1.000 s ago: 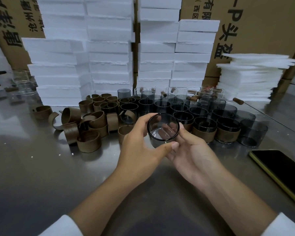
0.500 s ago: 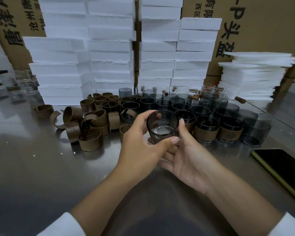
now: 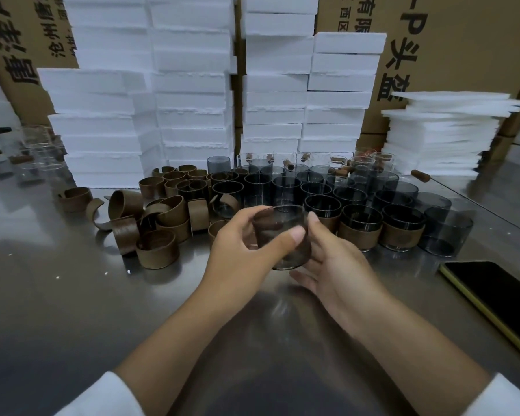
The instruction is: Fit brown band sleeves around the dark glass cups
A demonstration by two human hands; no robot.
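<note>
Now | dark glass cup (image 3: 282, 235) | between left hand (image 3: 240, 253) thumb, fingers | right hand (image 3: 333, 265) cradling

Steel table (image 3: 57, 310) bears sleeves (image 3: 156, 250), cups (image 3: 285, 187), foam (image 3: 192, 85), perhaps a phone (image 3: 493, 289).

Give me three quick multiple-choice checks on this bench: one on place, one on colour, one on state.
1. Relative to the held cup, the loose brown bands lie:
A) to its right
B) to its left
C) on top of it

2. The foam blocks stacked behind are:
A) brown
B) black
C) white

3. The held cup is:
A) gripped by both hands
B) lying untouched
C) stacked on another cup

Answers:
1 B: the pile sits left of the cup.
2 C: every stack is white.
3 A: the left hand and right hand both wrap their fingers round it.
</note>
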